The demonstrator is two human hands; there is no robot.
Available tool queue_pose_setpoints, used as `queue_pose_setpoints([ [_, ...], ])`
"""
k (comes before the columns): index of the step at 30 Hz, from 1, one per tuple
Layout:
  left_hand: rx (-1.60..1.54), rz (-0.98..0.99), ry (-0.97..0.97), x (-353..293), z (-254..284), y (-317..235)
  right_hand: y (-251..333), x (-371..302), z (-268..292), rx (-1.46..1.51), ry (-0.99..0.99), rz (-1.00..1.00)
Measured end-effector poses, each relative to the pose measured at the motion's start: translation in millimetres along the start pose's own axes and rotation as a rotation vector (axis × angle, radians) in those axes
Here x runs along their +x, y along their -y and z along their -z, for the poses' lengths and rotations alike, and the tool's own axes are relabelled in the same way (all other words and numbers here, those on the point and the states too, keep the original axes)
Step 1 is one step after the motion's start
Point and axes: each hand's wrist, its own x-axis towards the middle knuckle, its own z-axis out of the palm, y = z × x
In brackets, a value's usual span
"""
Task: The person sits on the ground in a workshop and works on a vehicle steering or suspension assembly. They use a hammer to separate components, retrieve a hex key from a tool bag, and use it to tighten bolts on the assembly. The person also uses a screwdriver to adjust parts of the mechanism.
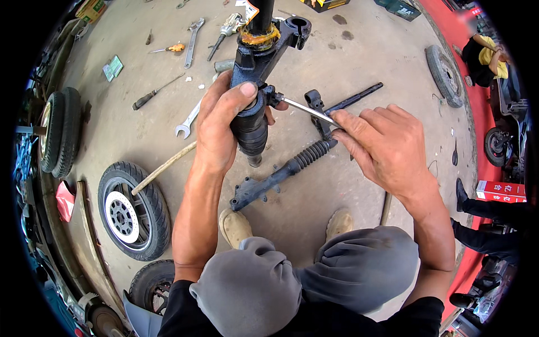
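Observation:
My left hand (224,115) grips a black motorcycle fork (250,135) around its clamp, thumb across the front. The fork stands roughly upright in front of me; orange grease (261,39) rings the tube above the clamp arm. In my right hand (387,146), thumb and fingers pinch a thin silver tool shaft (306,109). Its tip meets a small black fitting on the clamp's right side; the handle end is hidden in my hand. Below, a second fork leg (281,174) with a ribbed rubber boot lies on the ground, near a black clamp with a tube (353,98).
Left of me lies a wheel with a brake disc (122,216), a wooden stick (163,168) resting on it. An open-end wrench (188,121), screwdriver (149,100), adjustable wrench (194,42) and power tool (227,31) lie ahead. A tyre (444,76) and another person (491,56) are at right.

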Motion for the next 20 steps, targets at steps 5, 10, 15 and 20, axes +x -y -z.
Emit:
queue_pose_setpoints([
  [5,-0.027,0.011,0.017,1.1,2.7,-2.0,-4.6,8.1,13.9,1.227,0.454,-0.953],
  [10,-0.042,0.010,0.027,-0.9,14.0,-3.9,-3.6,6.4,-12.4,0.923,0.363,-0.588],
  [15,-0.043,0.042,0.000,-0.6,12.1,-4.8,1.9,0.8,-13.4,0.153,-0.027,-0.084],
  [20,-0.034,-0.011,-0.045,2.8,20.3,7.4,-7.0,-10.1,10.2,1.772,0.395,-0.980],
])
